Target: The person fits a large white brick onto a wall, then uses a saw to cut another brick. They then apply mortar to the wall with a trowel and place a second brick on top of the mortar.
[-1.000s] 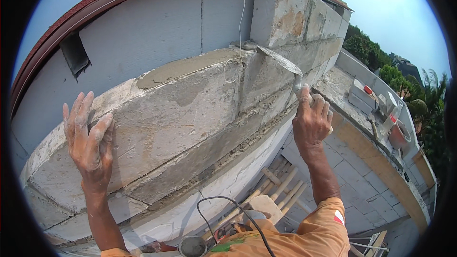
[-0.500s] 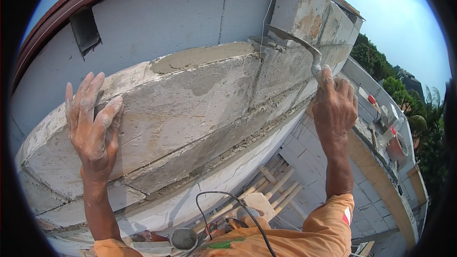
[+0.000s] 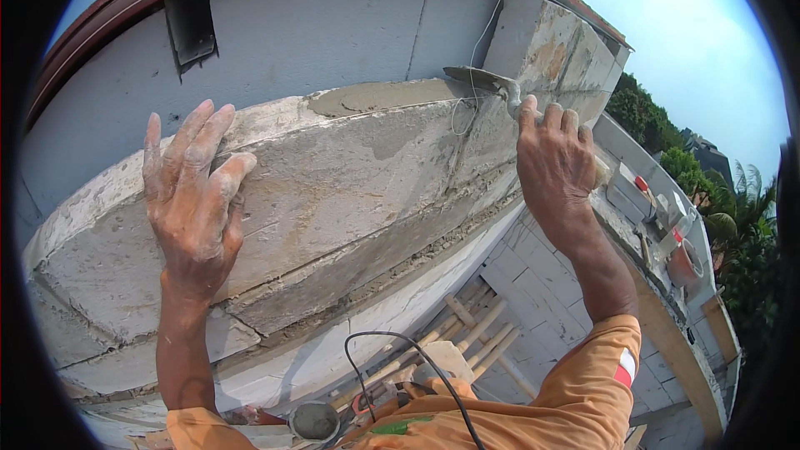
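My left hand (image 3: pixel 196 200), dusty, rests with spread fingers on the upper edge of a curved wall of pale, grey-stained blocks (image 3: pixel 333 192). My right hand (image 3: pixel 557 167) grips the handle of a metal trowel, whose blade (image 3: pixel 477 77) is held flat over the wall top, beside the foot of a taller block column (image 3: pixel 550 50). A band of grey mortar (image 3: pixel 367 98) lies along the top to the blade's left. A thin white string (image 3: pixel 497 8) hangs down past the trowel and loops over the wall face. What lies directly under the blade is hidden.
A grey wall with a square opening (image 3: pixel 192 29) rises behind, under red roofing. Bamboo poles (image 3: pixel 479 333) and a mortar bucket (image 3: pixel 312 418) are below, with a black cable (image 3: pixel 400 337). A right-hand ledge holds tools and a reddish bucket (image 3: pixel 683 262). Trees stand beyond.
The trowel was tilted down toward my right hand; its blade now lies flatter, near the column's foot. My right hand has moved up. My left hand's fingers reach a little higher and farther right.
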Demonstrator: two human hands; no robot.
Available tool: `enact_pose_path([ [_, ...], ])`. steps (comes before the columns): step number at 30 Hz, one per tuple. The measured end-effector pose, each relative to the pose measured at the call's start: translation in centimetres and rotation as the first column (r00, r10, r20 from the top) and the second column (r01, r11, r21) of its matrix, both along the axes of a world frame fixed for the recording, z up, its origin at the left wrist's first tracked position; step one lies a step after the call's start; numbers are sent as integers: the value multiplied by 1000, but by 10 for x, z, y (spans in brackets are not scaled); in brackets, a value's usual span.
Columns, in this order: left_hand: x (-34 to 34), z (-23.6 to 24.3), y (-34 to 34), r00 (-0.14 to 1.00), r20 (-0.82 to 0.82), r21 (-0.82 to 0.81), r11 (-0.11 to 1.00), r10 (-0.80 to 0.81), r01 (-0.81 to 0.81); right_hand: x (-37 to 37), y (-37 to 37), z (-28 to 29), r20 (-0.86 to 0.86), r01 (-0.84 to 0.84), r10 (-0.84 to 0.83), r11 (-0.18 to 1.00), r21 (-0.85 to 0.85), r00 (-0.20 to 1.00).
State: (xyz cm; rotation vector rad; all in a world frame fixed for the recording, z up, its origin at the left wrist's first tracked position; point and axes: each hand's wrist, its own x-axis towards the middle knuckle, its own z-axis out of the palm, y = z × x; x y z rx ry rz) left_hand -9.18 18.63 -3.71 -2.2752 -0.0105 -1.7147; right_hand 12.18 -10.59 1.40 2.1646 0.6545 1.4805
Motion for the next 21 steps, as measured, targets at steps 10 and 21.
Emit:
enact_pose_path([
  [10,-1,-3,4,999,37,57,998,-4,2,-15,7,-6,52,-44,45,999,-14,998],
  [21,1,-5,5,999,46,62,998,5,-8,-33,1,-27,-94,-39,38,999,-11,995],
])
